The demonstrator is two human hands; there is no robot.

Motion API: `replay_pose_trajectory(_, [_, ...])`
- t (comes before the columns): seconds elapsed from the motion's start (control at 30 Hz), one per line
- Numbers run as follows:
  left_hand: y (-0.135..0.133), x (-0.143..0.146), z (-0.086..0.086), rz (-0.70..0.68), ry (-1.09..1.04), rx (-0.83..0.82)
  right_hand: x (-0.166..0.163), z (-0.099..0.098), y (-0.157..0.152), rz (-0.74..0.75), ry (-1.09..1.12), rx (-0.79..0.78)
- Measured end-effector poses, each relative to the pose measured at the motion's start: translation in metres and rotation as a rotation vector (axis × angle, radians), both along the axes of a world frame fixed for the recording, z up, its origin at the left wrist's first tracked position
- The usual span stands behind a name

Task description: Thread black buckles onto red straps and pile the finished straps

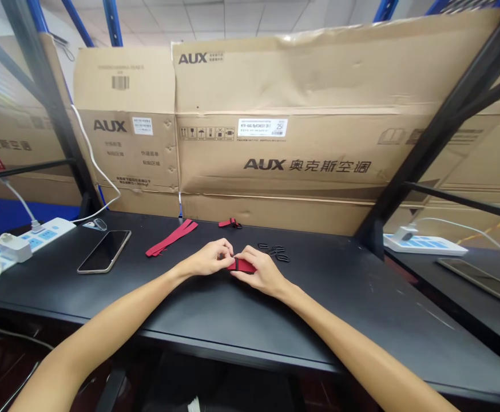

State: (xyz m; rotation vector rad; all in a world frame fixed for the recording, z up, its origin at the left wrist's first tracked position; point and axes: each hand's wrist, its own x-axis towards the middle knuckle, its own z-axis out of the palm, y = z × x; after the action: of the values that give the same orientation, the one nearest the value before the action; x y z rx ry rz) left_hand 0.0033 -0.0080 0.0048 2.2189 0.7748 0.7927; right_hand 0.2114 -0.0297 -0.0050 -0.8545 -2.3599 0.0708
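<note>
Two hands meet over the black desk (327, 303): the left hand (207, 258) and right hand (262, 273) pinch a short red strap (243, 265) between their fingertips, pressed together at a dark loop on it. Loose black rings (274, 252) lie just beyond the right fingers, a longer red strap (171, 237) beyond the left

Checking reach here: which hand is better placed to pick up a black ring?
Right, probably: the right hand sits nearer the black rings than the left hand, though both hands are on the red strap.
</note>
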Motion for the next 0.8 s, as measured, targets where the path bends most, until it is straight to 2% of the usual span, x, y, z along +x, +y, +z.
replay_pose_trajectory(0.2, [-0.0007, -0.0006, 0.0017, -0.004, 0.080, 0.054, -0.0026, -0.0010, -0.0006, -0.021, -0.144, 0.092])
replay_pose_trajectory(0.4, [-0.0036, 0.0044, -0.0020, -0.003, 0.046, 0.001, -0.0051, -0.0042, -0.0024, -0.056, -0.149, 0.091])
replay_pose_trajectory(0.5, [-0.0034, 0.0072, -0.0041, 0.034, -0.061, -0.061, -0.0058, -0.0027, -0.0030, -0.045, -0.029, 0.013])
replay_pose_trajectory(0.67, [0.0000, 0.0052, -0.0004, 0.002, -0.184, -0.152, -0.0049, 0.0042, -0.0032, -0.041, 0.290, -0.202])
replay_pose_trajectory(0.8, [0.0000, 0.0033, 0.0003, -0.023, -0.249, -0.158, -0.0025, 0.0028, 0.0004, -0.018, 0.331, -0.355])
